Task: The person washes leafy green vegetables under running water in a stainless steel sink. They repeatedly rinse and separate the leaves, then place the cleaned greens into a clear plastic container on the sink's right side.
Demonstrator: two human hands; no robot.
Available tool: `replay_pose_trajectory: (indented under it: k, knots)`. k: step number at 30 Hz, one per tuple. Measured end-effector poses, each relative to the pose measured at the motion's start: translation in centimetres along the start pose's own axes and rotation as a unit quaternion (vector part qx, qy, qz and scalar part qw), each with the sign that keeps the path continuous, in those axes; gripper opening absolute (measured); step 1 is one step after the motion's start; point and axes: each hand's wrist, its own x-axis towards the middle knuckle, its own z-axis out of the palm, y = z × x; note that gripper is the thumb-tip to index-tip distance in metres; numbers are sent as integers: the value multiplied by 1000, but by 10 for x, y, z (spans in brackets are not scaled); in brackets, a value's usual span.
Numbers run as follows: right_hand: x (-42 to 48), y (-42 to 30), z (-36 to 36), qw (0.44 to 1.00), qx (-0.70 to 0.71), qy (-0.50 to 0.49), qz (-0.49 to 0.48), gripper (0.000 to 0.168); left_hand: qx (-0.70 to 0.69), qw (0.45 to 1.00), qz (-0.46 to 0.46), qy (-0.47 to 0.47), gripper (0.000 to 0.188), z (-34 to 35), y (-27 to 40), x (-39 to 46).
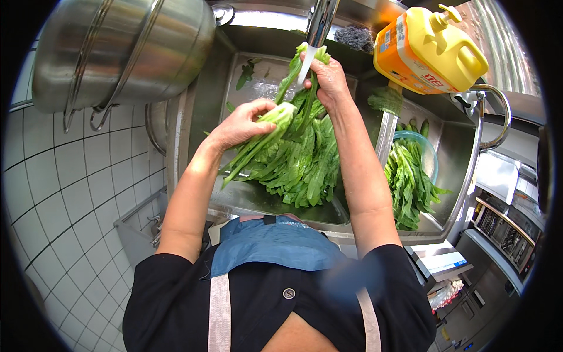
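Water runs from a chrome faucet [322,24] onto leafy greens in the left basin of a steel sink [206,88]. My right hand [329,78] grips a bunch of greens [317,94] by the stem end, directly under the stream. Lower and to the left, my left hand [246,123] holds a second bunch of greens [281,115], its pale cut stems between thumb and fingers. A large heap of long green leaves [303,167] lies below both hands in the basin. The tips of some fingers are hidden by stems.
The right basin holds a blue-rimmed bowl [433,152] and more greens [407,185]. A yellow detergent jug [429,53], dark scouring pad [354,37] and green scrub cloth [385,100] sit around the sink. A big steel pot [127,53] stands at left. Loose leaves [246,75] lie in the left basin.
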Motion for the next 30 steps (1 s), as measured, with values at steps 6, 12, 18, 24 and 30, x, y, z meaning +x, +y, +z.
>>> replay_pose_trajectory:
  k: [6,12,18,24,30]
  knots:
    - [-21,17,9,983,53,111,-133,19,-264,950,84,147,33,-6,-3,4]
    - [-25,-17,-34,982,-3,163,-98,18,-414,887,111,171,41,-45,-13,-44]
    - [-12,0,4,985,-162,9,-55,29,-457,880,73,102,48,-18,15,-28]
    - [-28,3,22,954,-252,-161,16,32,-444,888,107,-54,46,-21,34,19]
    - [-35,-1,7,984,-163,-67,-3,31,-415,901,121,27,46,-14,30,39]
